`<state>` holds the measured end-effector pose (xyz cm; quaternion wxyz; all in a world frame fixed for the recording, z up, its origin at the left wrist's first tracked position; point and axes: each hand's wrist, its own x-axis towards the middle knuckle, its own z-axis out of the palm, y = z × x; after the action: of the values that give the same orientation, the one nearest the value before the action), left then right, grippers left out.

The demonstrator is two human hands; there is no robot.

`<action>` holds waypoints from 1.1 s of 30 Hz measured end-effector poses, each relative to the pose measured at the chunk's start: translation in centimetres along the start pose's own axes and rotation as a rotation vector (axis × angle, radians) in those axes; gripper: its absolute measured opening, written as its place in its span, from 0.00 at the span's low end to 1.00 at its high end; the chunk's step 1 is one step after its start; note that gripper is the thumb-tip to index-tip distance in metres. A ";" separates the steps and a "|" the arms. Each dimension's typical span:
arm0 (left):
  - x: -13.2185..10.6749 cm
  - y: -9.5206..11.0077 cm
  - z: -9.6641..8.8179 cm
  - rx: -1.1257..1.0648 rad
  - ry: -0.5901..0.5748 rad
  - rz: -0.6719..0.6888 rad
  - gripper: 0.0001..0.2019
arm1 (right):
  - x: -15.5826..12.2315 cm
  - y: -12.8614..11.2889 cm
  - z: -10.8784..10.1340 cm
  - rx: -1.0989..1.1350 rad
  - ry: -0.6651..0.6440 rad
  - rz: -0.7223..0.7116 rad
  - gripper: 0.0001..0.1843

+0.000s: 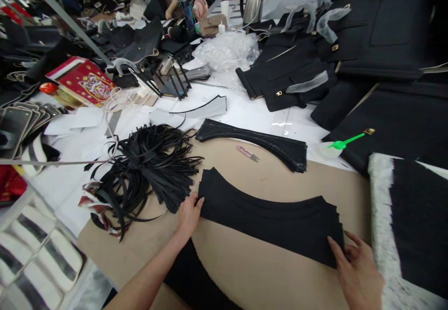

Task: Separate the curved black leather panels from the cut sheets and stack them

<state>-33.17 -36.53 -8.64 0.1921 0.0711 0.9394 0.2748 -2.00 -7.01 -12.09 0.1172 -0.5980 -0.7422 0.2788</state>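
A stack of black curved fabric pieces (269,212) lies across the brown board in front of me, its layers slightly fanned at the right end. My left hand (190,212) closes on the stack's left edge, with the thumb against its corner. At the other end my right hand (359,265) has its thumb on top and its fingers at the far side of the right edge. Beyond the stack are a second pile of curved black pieces (255,142) and pink thread snips (248,153). Another black piece (196,277) lies partly under my left forearm.
A bundle of black strips (150,165) lies left of my left hand. A green spoon (346,141) rests in a small white cup at the right. Black bag parts (378,34) cover the back right. A person's arm (172,7) shows far back.
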 end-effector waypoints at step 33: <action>-1.3 -1.0 0.2 0.235 -0.037 0.664 0.12 | -1.3 -0.2 1.3 -0.150 0.197 -0.159 0.17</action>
<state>-31.95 -37.60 -8.88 0.1001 0.3992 0.8866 0.2110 -2.51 -8.67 -12.81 0.1663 -0.5691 -0.7908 0.1522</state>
